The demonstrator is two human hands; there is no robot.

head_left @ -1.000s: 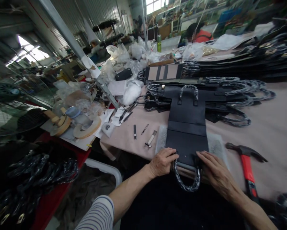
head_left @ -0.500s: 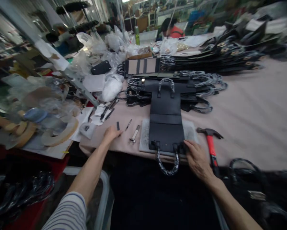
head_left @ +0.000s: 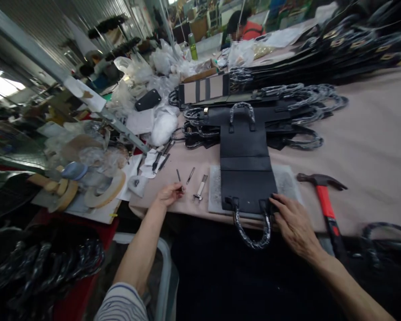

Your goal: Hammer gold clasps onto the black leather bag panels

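Note:
The fingers of my left hand (head_left: 169, 195) are pinched together at the near end of a thin dark bar (head_left: 178, 175), a small tool whose kind I cannot make out. Beside it on the cloth lie a slim pen-like metal tool (head_left: 190, 175) and a metal caliper-like tool (head_left: 200, 188). A black leather bag panel (head_left: 247, 185) lies over a pale slab (head_left: 289, 180), its plastic-wrapped handle (head_left: 254, 244) hanging past the table edge. My right hand (head_left: 294, 225) grips the panel's near right corner, the thumb hidden. Right of that hand rests a claw hammer (head_left: 325, 200) with a red and black grip.
Bag pieces with wrapped handles (head_left: 307, 100) are stacked behind the panel. Plastic bags (head_left: 163, 122), tape rolls (head_left: 108, 189) and a slanting metal post (head_left: 86, 93) stand at the left. A person (head_left: 250, 30) sits across the table. More black bags (head_left: 387, 249) are at the lower right.
My left hand has closed on the dark bar, which now looks turned on edge. My right hand stays at the panel's corner. The whole view has shifted, with things appearing farther right.

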